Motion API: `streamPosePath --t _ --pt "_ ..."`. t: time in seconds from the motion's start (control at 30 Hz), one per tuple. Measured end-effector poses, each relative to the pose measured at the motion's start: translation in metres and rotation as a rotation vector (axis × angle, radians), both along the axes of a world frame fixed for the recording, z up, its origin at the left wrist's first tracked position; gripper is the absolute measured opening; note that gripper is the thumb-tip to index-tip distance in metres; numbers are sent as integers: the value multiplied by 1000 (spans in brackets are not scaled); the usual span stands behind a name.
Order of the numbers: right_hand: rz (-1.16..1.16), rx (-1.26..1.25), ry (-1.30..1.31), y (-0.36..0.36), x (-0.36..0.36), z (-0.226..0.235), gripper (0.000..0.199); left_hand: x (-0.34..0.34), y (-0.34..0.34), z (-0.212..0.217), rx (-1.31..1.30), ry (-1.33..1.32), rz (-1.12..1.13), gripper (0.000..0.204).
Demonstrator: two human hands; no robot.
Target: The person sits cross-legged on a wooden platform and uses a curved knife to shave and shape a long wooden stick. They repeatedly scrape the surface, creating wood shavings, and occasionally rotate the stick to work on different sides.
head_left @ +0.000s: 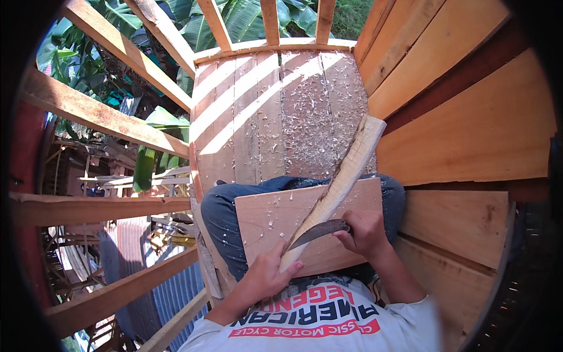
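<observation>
We wear a white shirt (275,345) with short sleeves (410,320). Its print comprises black and red block lettering (337,312), a red band (305,332) with pale characters, and a dark grey graphic (319,283). Blue denim trousers (219,230) cover our legs. Our left hand (271,274), right hand (365,234) and forearms (237,300) are bare.

Handle, end and corner hidden
The right hand (365,233) conceals the handle of the knife (319,232) and, seemingly, the near right corner of the board (258,224); the left hand (268,274) covers part of the near end of the wood strip (350,170). Shavings (305,132) on the floor (246,161) are too small to count, the right sleeve (417,322) is blurred, and posts (270,22) beyond the floor's far edge are cut off.
</observation>
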State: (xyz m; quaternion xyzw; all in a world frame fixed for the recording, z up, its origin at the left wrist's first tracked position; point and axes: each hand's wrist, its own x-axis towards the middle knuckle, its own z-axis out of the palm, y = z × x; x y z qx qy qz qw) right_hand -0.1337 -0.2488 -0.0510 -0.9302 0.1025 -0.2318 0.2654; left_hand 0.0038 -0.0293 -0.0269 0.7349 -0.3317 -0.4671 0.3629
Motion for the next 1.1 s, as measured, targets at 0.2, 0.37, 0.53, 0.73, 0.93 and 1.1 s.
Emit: streamPosePath --t 0.2,0.37,0.53,0.73,0.93,1.1 --pt "-213 229 154 -1 -4 -10 33 0 1 -12 -26 -5 41 54" --pt "-387 295 278 6 -2 -21 35 -3 3 -21 60 15 76 50" --pt "-266 237 299 20 -12 -24 38 -5 2 -26 32 -42 67 52" --pt "-288 22 391 19 -13 -24 48 -6 3 -35 -23 -67 57 53" --pt "-395 -100 367 -17 -12 -22 51 -6 7 -37 20 -36 42 55" --pt "-289 -51 448 14 -10 -17 52 -7 6 -38 -15 -62 64 52"
